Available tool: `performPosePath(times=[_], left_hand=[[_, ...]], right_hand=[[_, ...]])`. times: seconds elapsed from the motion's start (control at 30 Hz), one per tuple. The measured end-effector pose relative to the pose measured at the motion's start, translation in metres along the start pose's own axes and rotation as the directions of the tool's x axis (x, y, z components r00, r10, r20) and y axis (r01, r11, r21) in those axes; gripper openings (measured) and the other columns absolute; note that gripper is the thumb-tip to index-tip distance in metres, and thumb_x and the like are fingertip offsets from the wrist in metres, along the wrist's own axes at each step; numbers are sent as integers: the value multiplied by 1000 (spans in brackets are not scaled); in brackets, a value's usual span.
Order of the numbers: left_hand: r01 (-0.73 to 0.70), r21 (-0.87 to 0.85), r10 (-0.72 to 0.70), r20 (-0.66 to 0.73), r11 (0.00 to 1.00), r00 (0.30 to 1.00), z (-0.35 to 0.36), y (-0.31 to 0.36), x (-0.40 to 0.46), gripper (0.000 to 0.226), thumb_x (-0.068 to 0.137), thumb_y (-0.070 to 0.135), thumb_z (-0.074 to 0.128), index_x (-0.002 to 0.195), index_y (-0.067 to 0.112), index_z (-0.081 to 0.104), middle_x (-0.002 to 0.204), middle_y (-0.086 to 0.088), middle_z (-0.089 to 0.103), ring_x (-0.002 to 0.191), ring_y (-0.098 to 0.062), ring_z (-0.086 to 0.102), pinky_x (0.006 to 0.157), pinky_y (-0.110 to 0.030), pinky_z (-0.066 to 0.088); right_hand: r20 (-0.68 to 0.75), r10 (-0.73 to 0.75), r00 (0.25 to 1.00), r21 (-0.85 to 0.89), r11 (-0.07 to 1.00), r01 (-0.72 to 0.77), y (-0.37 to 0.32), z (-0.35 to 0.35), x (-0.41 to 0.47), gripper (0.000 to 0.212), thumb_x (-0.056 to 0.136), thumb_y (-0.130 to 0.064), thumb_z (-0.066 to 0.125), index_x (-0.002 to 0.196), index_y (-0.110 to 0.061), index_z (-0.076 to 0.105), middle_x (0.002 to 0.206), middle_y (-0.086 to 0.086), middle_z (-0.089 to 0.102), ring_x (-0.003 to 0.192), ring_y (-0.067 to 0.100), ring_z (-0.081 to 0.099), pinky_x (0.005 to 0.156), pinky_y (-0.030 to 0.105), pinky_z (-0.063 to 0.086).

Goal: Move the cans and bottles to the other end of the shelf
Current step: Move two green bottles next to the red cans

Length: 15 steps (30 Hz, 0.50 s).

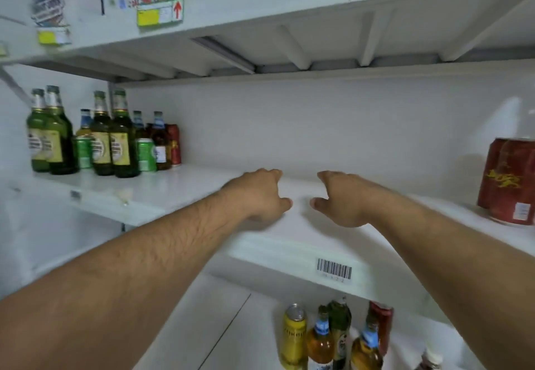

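Both of my hands reach over the middle of the white shelf (179,196) and hold nothing. My left hand (260,193) and my right hand (338,199) sit side by side with loosely curled fingers, a small gap between them. At the shelf's left end stand several green glass bottles (121,138), smaller blue-capped bottles (159,141), two green cans (146,154) and a red can (173,145). At the right end stand red cans (509,180), partly cut off by the frame edge.
An upper shelf (260,7) with price tags and boxes hangs close overhead. Below, a lower shelf (225,326) carries a yellow can (293,335) and several bottles (338,332). A barcode label (334,271) sits on the middle shelf's front lip.
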<state>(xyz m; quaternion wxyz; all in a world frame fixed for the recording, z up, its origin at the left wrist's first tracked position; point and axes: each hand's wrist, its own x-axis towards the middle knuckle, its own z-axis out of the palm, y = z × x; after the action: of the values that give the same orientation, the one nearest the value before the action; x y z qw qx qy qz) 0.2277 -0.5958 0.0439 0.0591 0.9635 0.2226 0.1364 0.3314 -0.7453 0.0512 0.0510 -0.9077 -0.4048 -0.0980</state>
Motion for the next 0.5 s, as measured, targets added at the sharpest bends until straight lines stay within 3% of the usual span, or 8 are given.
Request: performPosePath(times=[0.5], left_hand=[[285, 23, -283, -71, 958, 957, -44, -146, -95, 78, 100, 51, 55, 165, 28, 18, 170, 3, 25, 150, -25, 37, 116, -42, 39]], right_hand=[[2, -207, 978, 104, 973, 205, -166, 10, 14, 64, 103, -48, 45, 154, -12, 30, 153, 7, 44, 135, 30, 47, 109, 42, 42]])
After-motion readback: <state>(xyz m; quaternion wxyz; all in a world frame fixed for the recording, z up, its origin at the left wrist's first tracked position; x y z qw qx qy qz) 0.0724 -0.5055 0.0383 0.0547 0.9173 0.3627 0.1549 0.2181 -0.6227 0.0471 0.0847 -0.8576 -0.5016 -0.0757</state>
